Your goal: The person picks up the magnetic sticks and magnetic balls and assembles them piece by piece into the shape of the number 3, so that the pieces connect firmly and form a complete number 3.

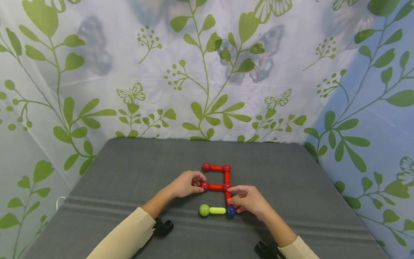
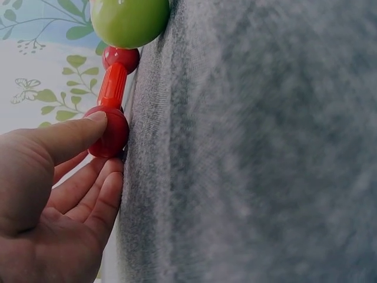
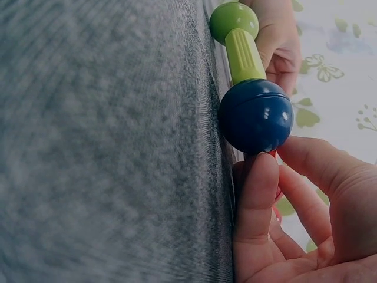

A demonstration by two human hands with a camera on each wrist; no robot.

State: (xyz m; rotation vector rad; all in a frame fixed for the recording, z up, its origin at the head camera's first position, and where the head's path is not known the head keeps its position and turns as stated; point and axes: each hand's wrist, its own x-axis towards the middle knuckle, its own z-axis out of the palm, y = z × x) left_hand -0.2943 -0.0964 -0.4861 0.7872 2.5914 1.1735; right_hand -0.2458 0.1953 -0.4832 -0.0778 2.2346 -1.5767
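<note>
Joined balls and rods lie flat on the grey table. My left hand (image 1: 187,184) pinches the red ball (image 1: 204,185) at the left end of the middle red rod (image 1: 216,187); the left wrist view shows the thumb (image 2: 76,132) on that ball. My right hand (image 1: 251,202) holds the short red rod (image 1: 228,198) between the middle red ball (image 1: 227,186) and the dark blue ball (image 1: 230,211). From the blue ball a yellow-green rod (image 1: 217,210) runs left to a green ball (image 1: 204,210). Fingers partly hide the held rod.
Farther back, another red rod (image 1: 216,168) joins two red balls, and an upright red rod (image 1: 227,177) links that row to the middle one. A leaf-and-butterfly patterned curtain (image 1: 207,90) stands behind the table (image 1: 145,158). Dark straps (image 1: 162,227) sit at both wrists.
</note>
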